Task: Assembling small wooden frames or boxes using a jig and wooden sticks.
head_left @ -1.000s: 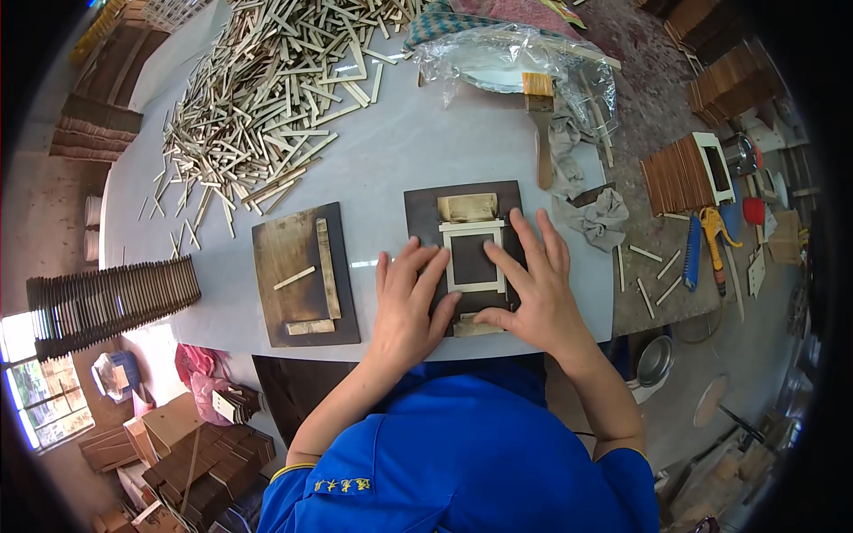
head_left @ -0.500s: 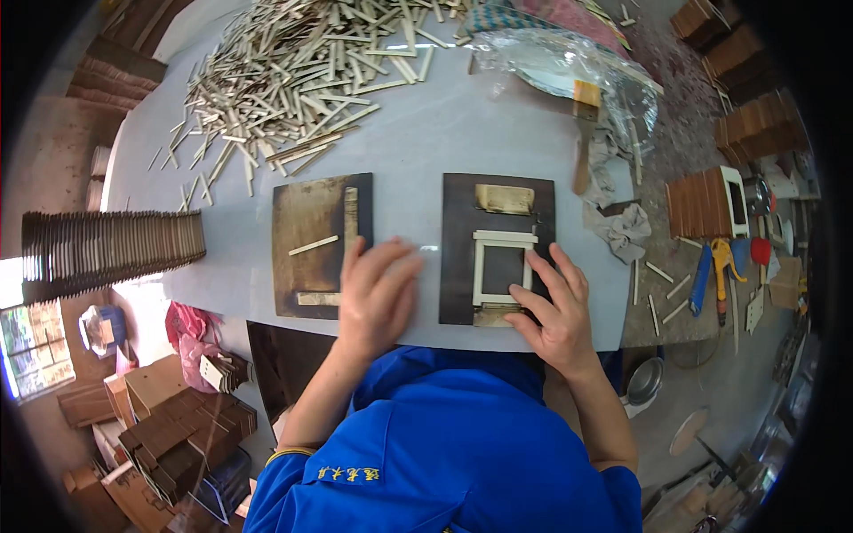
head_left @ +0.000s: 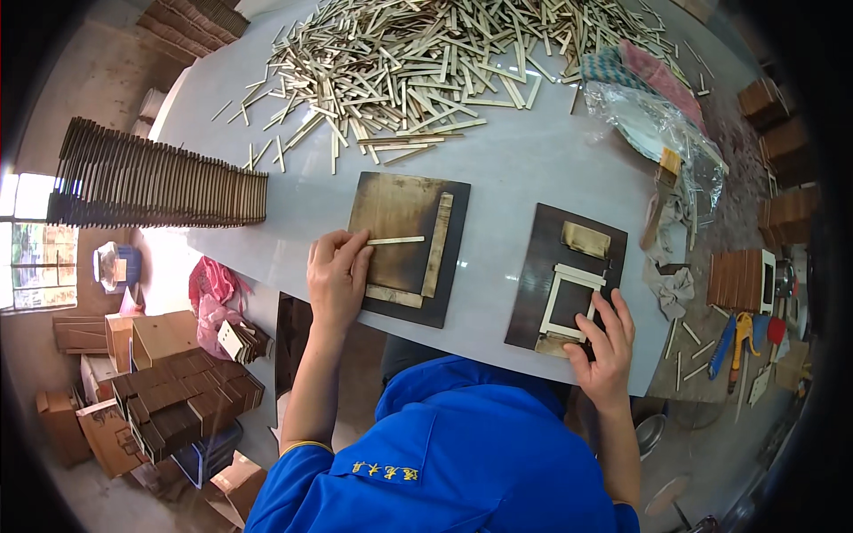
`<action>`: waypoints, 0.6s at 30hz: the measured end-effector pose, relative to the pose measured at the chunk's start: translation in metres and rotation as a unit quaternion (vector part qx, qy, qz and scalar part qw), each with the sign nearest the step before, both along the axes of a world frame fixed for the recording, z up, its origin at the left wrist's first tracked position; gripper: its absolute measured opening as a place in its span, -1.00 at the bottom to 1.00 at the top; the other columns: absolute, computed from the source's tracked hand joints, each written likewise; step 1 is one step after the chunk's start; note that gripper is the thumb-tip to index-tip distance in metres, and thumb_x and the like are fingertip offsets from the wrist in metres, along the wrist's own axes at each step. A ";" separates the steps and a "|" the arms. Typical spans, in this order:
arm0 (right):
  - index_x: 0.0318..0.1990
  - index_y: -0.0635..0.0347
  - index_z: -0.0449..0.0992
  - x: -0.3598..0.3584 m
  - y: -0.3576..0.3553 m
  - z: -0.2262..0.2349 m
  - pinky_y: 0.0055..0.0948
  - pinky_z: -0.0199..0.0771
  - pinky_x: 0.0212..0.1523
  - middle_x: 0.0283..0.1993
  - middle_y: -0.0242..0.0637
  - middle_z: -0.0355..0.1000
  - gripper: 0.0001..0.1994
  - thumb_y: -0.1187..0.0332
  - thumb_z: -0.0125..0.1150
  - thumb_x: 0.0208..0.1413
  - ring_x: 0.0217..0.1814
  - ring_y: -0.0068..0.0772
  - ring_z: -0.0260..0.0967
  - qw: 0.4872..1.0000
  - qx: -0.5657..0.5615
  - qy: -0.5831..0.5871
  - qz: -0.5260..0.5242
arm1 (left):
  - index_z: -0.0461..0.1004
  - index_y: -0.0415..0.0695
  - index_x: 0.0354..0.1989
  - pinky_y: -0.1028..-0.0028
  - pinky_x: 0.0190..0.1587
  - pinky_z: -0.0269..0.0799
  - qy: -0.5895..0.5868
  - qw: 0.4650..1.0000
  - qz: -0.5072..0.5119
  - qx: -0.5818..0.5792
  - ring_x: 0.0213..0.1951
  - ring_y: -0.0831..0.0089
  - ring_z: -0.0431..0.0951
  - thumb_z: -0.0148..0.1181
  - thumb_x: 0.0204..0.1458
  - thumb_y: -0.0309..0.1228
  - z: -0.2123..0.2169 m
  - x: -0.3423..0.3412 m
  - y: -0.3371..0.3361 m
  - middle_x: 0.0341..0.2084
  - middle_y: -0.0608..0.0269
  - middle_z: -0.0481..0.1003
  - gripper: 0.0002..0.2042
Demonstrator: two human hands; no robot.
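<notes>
Strip of pale wood [head_left: 396,240] points rightward from pinching left hand [head_left: 338,281]; splayed right hand [head_left: 608,351] touches pale rectangular wooden frame [head_left: 552,300].

cream strip [head_left: 398,240], cream frame [head_left: 579,274], dark brown board [head_left: 532,266], yellow-edged blue shirt [head_left: 444,480], teal patterned cloth [head_left: 608,69]

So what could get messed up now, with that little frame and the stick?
The left hand is at just one end of the thin stick, so it might slip or twist. The right hand touches the pale frame on one side, so a push could knock it crooked. The dark board underneath lies near the table edge, so a bump might shift it over.
</notes>
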State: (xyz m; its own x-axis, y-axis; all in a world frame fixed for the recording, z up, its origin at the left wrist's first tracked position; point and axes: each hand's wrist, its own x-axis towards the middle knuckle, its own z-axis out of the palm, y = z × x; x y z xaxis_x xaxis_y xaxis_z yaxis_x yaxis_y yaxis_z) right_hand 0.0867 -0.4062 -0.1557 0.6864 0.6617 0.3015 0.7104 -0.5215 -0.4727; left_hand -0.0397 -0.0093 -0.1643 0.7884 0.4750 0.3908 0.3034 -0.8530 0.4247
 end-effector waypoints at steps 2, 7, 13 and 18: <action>0.04 0.17 0.61 0.000 0.001 -0.001 0.05 0.23 0.48 0.42 -0.06 0.42 -0.63 0.12 0.39 0.22 0.57 0.17 0.19 1.000 0.000 -0.005 -0.001 | 0.69 -0.14 -0.10 0.34 -0.07 0.50 -0.007 1.000 -0.018 0.008 -0.13 0.27 0.55 0.39 0.12 -0.52 0.000 0.001 0.002 -0.09 0.23 0.59 -0.82; 0.05 0.17 0.61 0.000 0.000 -0.002 0.04 0.24 0.47 0.41 -0.06 0.43 -0.62 0.09 0.37 0.24 0.56 0.18 0.21 1.000 -0.004 -0.011 -0.001 | 0.67 -0.18 -0.15 0.35 -0.11 0.51 -0.022 0.997 -0.066 0.030 -0.20 0.27 0.56 0.39 0.11 -0.54 0.002 0.000 0.004 -0.16 0.24 0.60 -0.85; 0.05 0.17 0.61 0.000 -0.001 0.001 0.01 0.26 0.46 0.40 -0.07 0.44 -0.61 0.09 0.38 0.24 0.55 0.15 0.22 1.000 -0.005 -0.016 -0.003 | 0.65 -0.21 -0.19 0.42 -0.21 0.51 -0.055 0.990 -0.107 -0.069 -0.29 0.31 0.56 0.38 0.08 -0.60 0.011 0.000 -0.028 -0.20 0.24 0.61 -0.87; 0.10 0.20 0.59 0.001 0.001 0.002 -0.02 0.27 0.46 0.40 -0.09 0.45 -0.57 0.09 0.38 0.23 0.54 0.08 0.25 1.000 0.008 -0.010 -0.003 | 0.65 -0.24 -0.17 0.50 -0.30 0.47 -0.029 0.942 -0.172 -0.287 -0.37 0.38 0.53 0.36 0.08 -0.66 0.021 0.011 -0.085 -0.22 0.23 0.61 -0.84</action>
